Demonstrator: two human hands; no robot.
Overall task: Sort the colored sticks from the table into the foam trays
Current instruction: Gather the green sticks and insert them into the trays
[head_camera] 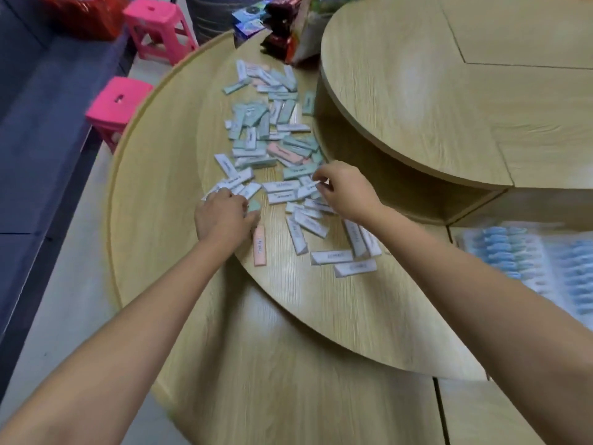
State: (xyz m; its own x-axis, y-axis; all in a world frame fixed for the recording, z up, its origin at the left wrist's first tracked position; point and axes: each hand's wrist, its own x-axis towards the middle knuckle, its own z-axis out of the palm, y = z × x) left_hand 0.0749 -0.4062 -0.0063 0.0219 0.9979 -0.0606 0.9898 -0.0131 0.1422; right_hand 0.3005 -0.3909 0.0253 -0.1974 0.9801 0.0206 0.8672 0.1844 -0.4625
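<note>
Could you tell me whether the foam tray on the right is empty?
Not empty: the foam tray holds rows of blue sticks; blur hides how full.

Two stools (119, 102), perhaps sixty sticks (290, 150).

Indoor light, even and fairly bright, from overhead. Sticks (272, 139) lit flat; their print smeared, unreadable. Right of the sticks: broad pale sheen across the desk's (401, 91) raised tier, deep shadow in the recess under its overhang. Nearer the camera than the sticks: soft shadow band below the middle tier's edge. Far right of the sticks: foam trays (519, 252) streaked by motion blur. Left of the sticks: pink stools (118, 104) soft-edged. Desk rims bow outward; forearms (96, 364) balloon toward the bottom corners.
</note>
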